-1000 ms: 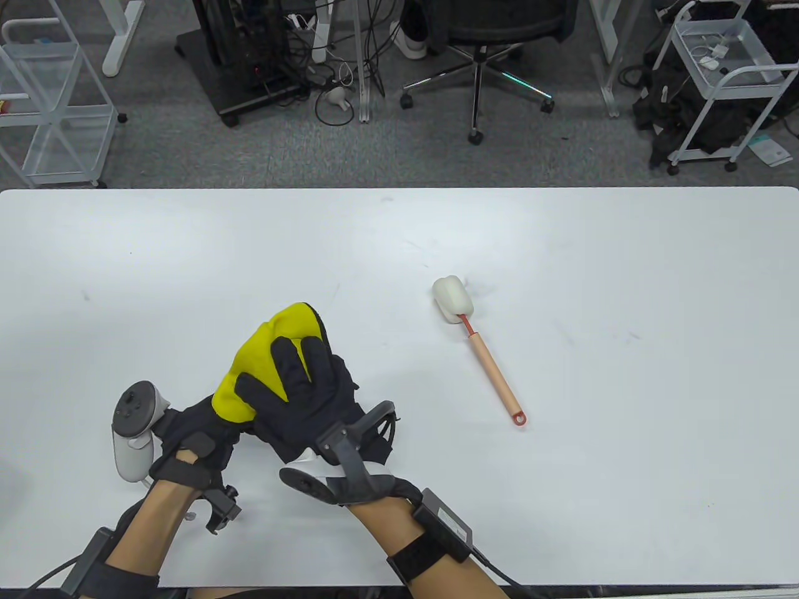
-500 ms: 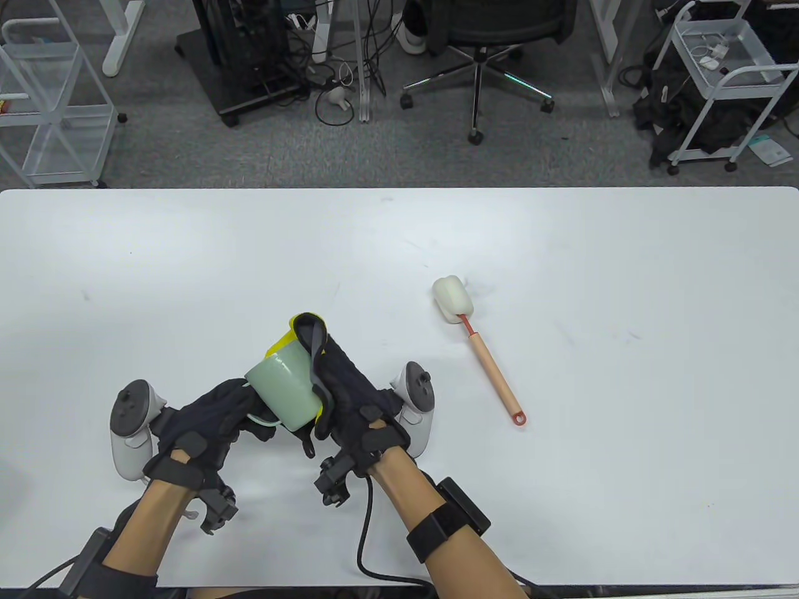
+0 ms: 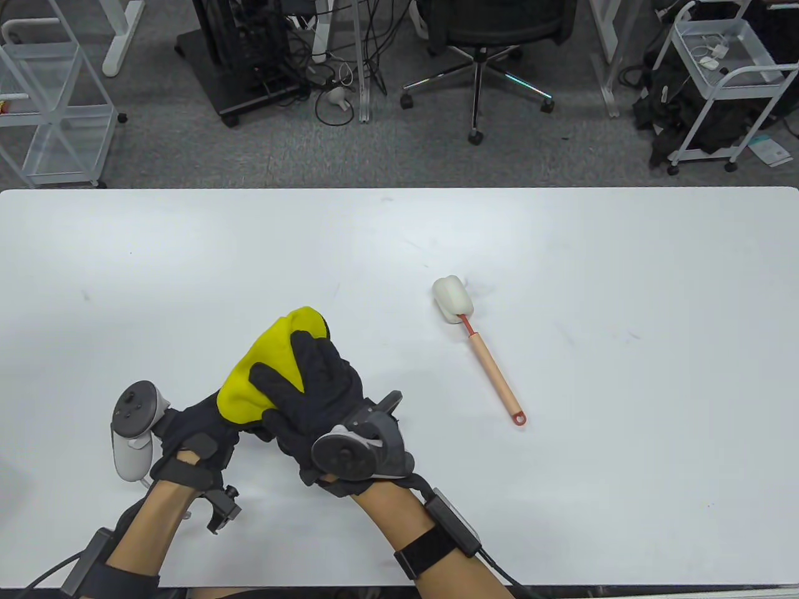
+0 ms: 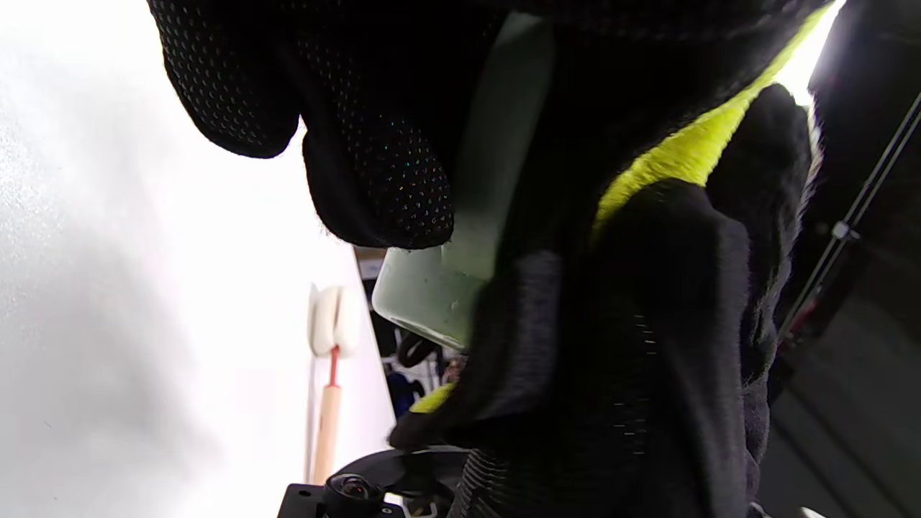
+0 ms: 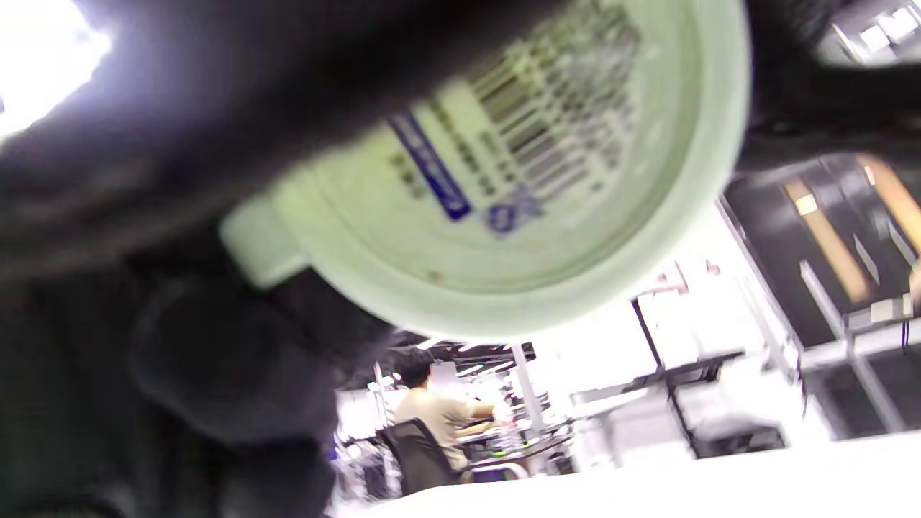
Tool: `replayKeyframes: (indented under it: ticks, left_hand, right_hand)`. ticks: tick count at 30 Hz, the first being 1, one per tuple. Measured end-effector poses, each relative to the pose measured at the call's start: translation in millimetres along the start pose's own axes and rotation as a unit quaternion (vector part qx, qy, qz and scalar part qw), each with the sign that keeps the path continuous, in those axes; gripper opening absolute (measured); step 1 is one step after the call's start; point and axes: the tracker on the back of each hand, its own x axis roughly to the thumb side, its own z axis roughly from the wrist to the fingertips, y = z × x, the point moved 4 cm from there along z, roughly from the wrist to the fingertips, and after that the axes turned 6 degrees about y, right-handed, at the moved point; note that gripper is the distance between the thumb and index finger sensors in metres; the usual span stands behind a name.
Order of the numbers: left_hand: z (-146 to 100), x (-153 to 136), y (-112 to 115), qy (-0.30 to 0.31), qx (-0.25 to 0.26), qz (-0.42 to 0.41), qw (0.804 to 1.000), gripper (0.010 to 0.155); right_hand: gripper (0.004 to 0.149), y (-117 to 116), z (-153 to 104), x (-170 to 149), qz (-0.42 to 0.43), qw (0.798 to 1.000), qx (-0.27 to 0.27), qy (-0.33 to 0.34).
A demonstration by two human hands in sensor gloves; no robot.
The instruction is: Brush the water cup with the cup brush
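A pale green water cup is held low over the table at the front left. Its labelled bottom fills the right wrist view. In the table view a yellow cloth covers it. My left hand grips the cup from the left. My right hand lies on top and presses the cloth against the cup. The cup brush, with a white sponge head and a wooden handle, lies on the table to the right, apart from both hands. It also shows in the left wrist view.
The white table stretches wide to the right and behind the hands. Beyond its far edge are an office chair and wire carts on the floor.
Half a second ago my right hand was turned aside and the green cup showed. It has now rolled back over the cup, and the yellow cloth covers it again. The brush has not moved.
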Motion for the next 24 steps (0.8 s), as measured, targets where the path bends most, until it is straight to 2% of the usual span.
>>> replayKeyframes:
  ticks: [1, 4, 7, 8, 10, 11, 12, 14, 15, 19, 20, 22, 24]
  left_hand:
    - [0, 1, 0, 0.003, 0.001, -0.002, 1.0, 0.044]
    - [-1, 0, 0, -0.001, 0.0, -0.002, 1.0, 0.044]
    - [0, -2, 0, -0.001, -0.006, -0.008, 1.0, 0.044]
    - [0, -2, 0, 0.0, -0.007, -0.014, 1.0, 0.044]
    - [0, 0, 2, 0.007, -0.005, -0.026, 1.0, 0.044]
    - [0, 1, 2, 0.01, -0.005, -0.03, 0.999, 0.044]
    - [0, 2, 2, 0.015, -0.001, -0.033, 0.999, 0.044]
    - [0, 3, 0, 0.02, 0.005, -0.036, 0.999, 0.044]
    - [0, 3, -2, 0.022, 0.009, -0.037, 0.999, 0.044]
    - [0, 1, -10, 0.022, 0.016, -0.059, 0.998, 0.044]
    - [-2, 0, -13, 0.024, 0.027, -0.064, 0.997, 0.044]
    - [-1, -2, -18, 0.024, 0.033, -0.07, 0.997, 0.044]
    - [-1, -2, -24, 0.024, 0.048, -0.064, 0.997, 0.044]
  right_hand:
    - [0.06, 0, -1, -3, 0.01, 1.0, -0.012, -0.013]
    - [0.06, -7, -7, -22, 0.159, 0.983, -0.032, -0.081]
    - [0.061, -17, -17, -49, 0.307, 0.936, -0.05, -0.167]
    - [0.06, -22, -20, -58, 0.365, 0.909, -0.057, -0.192]
    - [0.06, -34, -27, -75, 0.478, 0.843, -0.065, -0.238]
    - [0.06, -37, -29, -78, 0.503, 0.825, -0.067, -0.248]
    - [0.059, -43, -32, -84, 0.54, 0.795, -0.067, -0.267]
    - [0.058, -52, -37, -90, 0.586, 0.756, -0.062, -0.283]
    - [0.057, -55, -39, -93, 0.6, 0.745, -0.06, -0.286]
    - [0.054, -59, -40, -105, 0.614, 0.727, -0.004, -0.307]
    - [0.054, -56, -38, -107, 0.613, 0.728, 0.037, -0.305]
    - [0.054, -48, -36, -110, 0.596, 0.743, 0.089, -0.292]
    - [0.053, -40, -39, -117, 0.562, 0.769, 0.113, -0.282]
